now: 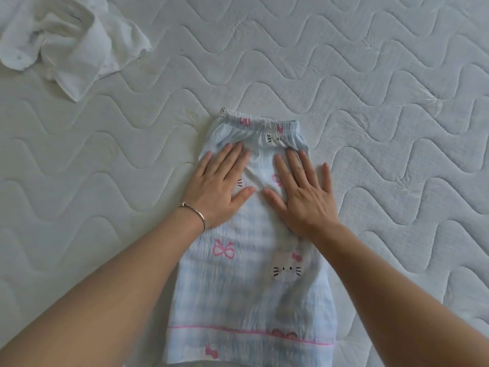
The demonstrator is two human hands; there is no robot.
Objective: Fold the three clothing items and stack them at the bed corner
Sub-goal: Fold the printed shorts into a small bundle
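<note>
Pale blue checked shorts (246,295) with pink bows and cat faces lie folded lengthwise on the mattress, elastic waistband away from me. My left hand (221,186) lies flat on the upper left part of the shorts, fingers straight. Beside it, my right hand (304,192) presses flat on the upper right part, its little finger reaching onto the mattress. A crumpled white garment (71,46) lies at the far left. No third garment shows in this view.
The white quilted mattress (370,102) with a wavy stitch pattern fills the whole view. A thin silver bangle (197,213) circles my left wrist.
</note>
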